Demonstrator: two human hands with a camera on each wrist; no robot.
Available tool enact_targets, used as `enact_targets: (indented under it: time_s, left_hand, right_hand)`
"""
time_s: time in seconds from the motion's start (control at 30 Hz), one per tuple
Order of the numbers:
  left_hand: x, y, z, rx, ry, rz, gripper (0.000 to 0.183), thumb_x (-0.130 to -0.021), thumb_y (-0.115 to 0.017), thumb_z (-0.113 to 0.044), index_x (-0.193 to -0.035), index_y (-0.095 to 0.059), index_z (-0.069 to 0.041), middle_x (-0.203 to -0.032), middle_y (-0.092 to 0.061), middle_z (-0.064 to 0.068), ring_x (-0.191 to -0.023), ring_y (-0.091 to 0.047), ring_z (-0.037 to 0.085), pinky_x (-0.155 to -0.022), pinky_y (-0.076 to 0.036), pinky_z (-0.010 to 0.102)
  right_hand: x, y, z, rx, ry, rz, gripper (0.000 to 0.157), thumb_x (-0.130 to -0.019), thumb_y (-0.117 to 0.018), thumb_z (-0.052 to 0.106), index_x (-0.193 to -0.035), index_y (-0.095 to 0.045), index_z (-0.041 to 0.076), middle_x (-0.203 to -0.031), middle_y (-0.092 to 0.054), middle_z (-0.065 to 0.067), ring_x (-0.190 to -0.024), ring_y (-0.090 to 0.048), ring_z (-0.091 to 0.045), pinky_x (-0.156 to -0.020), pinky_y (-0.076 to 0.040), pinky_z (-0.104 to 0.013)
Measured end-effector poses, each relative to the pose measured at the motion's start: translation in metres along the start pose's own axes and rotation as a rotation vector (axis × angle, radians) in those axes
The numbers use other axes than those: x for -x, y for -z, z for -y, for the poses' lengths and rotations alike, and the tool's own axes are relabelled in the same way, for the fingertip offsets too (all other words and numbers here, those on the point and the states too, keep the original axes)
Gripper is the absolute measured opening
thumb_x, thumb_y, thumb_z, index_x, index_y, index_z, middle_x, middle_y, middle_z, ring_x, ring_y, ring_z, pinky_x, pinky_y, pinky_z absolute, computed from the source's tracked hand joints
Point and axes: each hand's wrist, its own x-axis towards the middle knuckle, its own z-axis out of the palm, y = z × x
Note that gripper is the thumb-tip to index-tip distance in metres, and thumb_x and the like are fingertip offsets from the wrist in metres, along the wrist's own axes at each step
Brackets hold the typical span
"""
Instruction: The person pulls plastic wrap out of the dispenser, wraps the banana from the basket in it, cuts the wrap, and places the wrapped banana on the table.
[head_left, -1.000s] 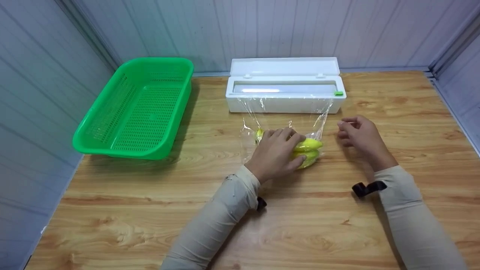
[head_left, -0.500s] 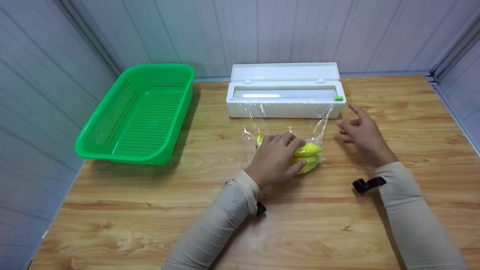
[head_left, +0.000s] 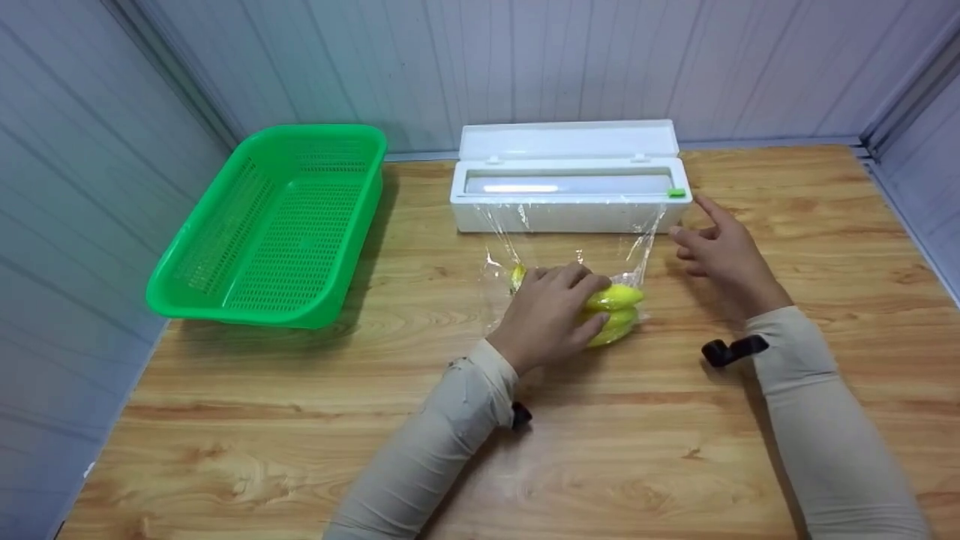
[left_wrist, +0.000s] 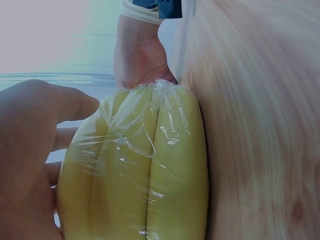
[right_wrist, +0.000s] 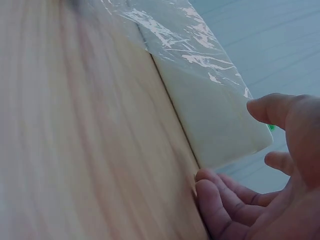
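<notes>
At the centre of the pale wood-grain table (head_left: pixel 637 465), the left hand (head_left: pixel 546 319) grips a bunch of plump yellow bananas (head_left: pixel 617 298) from above, fingers and thumb curled round opposite sides. The bunch lies on the tabletop in front of the box, sheathed in clear, glossy plastic film (head_left: pixel 645 255); the left wrist view shows it creased and gathered at one end. The right hand (head_left: pixel 731 255) holds nothing: thumb and index finger extended, remaining fingers loosely bent. Its index fingertip sits at the right end of the box; contact cannot be confirmed.

The film spans from the bunch to the front edge of the long white plastic dispenser box (head_left: pixel 566 164). The hinged white lid (head_left: pixel 568 140) stands raised at the back. A small bright-green tab (head_left: pixel 676 193) is located at the right end of the front edge, near the right index finger.

Change: compared with one second ago, the right index finger is extended and the hand is closer to the box; the left grip is unchanged. Judgement: the tab is now within easy reach, with the bananas secured and the film unsevered.

Farther left stands a green perforated plastic basket (head_left: pixel 358 234)
</notes>
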Motion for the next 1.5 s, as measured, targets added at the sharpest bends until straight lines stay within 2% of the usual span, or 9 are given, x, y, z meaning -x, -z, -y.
enact_targets:
  time_s: [0.17,0.3,0.43,0.7,0.87,1.03,1.17,1.33,1.5]
  left_hand:
    - [0.000,-0.001,-0.001,0.009,-0.001,0.005,0.040,-0.098,-0.059,-0.040,-0.133,-0.060,-0.021,-0.121,-0.061,-0.002,-0.110,-0.058,0.015,-0.105,-0.037,0.041]
    - [0.000,-0.001,-0.001,-0.001,-0.010,-0.002,0.040,-0.098,-0.060,-0.040,-0.133,-0.059,-0.022,-0.121,-0.061,-0.002,-0.109,-0.058,0.015,-0.105,-0.036,0.040]
    - [0.000,-0.001,0.000,-0.011,-0.015,-0.010,0.040,-0.098,-0.060,-0.040,-0.133,-0.058,-0.022,-0.120,-0.060,-0.001,-0.108,-0.058,0.016,-0.104,-0.036,0.040]
    - [0.000,-0.001,0.001,-0.005,-0.001,-0.018,0.039,-0.097,-0.061,-0.039,-0.133,-0.058,-0.022,-0.118,-0.060,-0.002,-0.105,-0.058,0.015,-0.104,-0.037,0.041]
    - [0.000,-0.002,0.000,0.003,-0.002,-0.027,0.039,-0.097,-0.061,-0.038,-0.132,-0.057,-0.022,-0.118,-0.059,-0.002,-0.105,-0.058,0.016,-0.104,-0.036,0.040]
    - [0.000,-0.003,0.001,-0.002,0.001,-0.024,0.038,-0.097,-0.061,-0.038,-0.132,-0.057,-0.023,-0.118,-0.059,-0.002,-0.107,-0.058,0.016,-0.104,-0.035,0.040]
    - [0.000,-0.004,0.001,-0.021,-0.001,-0.030,0.038,-0.097,-0.060,-0.038,-0.132,-0.057,-0.023,-0.118,-0.059,-0.002,-0.107,-0.057,0.016,-0.104,-0.035,0.040]
    - [0.000,-0.004,0.001,-0.046,-0.006,-0.037,0.039,-0.097,-0.060,-0.039,-0.133,-0.057,-0.023,-0.119,-0.060,-0.001,-0.109,-0.058,0.017,-0.102,-0.037,0.041]
    - [0.001,-0.004,-0.001,-0.053,-0.006,-0.035,0.040,-0.097,-0.060,-0.040,-0.133,-0.058,-0.023,-0.120,-0.060,-0.002,-0.109,-0.058,0.017,-0.101,-0.038,0.041]
  right_hand:
    - [-0.004,0.003,0.002,0.021,-0.014,0.040,0.092,-0.095,-0.060,0.053,-0.162,-0.003,0.027,-0.135,-0.049,-0.031,-0.101,-0.068,-0.022,-0.080,-0.058,-0.034]
    - [-0.006,0.002,0.002,0.000,-0.012,0.046,0.090,-0.096,-0.060,0.050,-0.162,-0.005,0.025,-0.132,-0.050,-0.032,-0.096,-0.069,-0.019,-0.079,-0.058,-0.033]
    - [-0.010,0.000,0.003,-0.040,-0.024,0.038,0.090,-0.096,-0.061,0.048,-0.162,-0.006,0.023,-0.127,-0.049,-0.030,-0.090,-0.070,-0.017,-0.076,-0.059,-0.032]
    - [-0.021,-0.006,0.012,-0.063,-0.054,0.021,0.100,-0.092,-0.062,0.056,-0.162,0.003,0.025,-0.132,-0.045,-0.022,-0.091,-0.070,-0.019,-0.074,-0.059,-0.032]
    - [-0.026,-0.009,0.014,-0.049,-0.044,-0.019,0.098,-0.092,-0.062,0.058,-0.162,-0.003,0.026,-0.132,-0.047,-0.023,-0.089,-0.070,-0.021,-0.069,-0.059,-0.031]
    - [-0.029,-0.010,0.012,-0.078,-0.044,-0.058,0.093,-0.091,-0.063,0.057,-0.162,-0.012,0.026,-0.134,-0.045,-0.024,-0.094,-0.070,-0.023,-0.073,-0.059,-0.033]
    - [-0.032,-0.011,0.009,-0.106,-0.031,-0.092,0.088,-0.092,-0.065,0.053,-0.161,-0.019,0.026,-0.133,-0.045,-0.022,-0.090,-0.070,-0.023,-0.071,-0.060,-0.034]
    - [-0.034,-0.012,0.011,-0.112,-0.023,-0.093,0.092,-0.089,-0.065,0.057,-0.162,-0.015,0.030,-0.139,-0.044,-0.022,-0.093,-0.069,-0.025,-0.072,-0.060,-0.036]
    - [-0.036,-0.011,0.010,-0.156,-0.056,-0.078,0.094,-0.088,-0.067,0.056,-0.161,-0.012,0.035,-0.141,-0.042,-0.019,-0.096,-0.068,-0.026,-0.075,-0.059,-0.037]
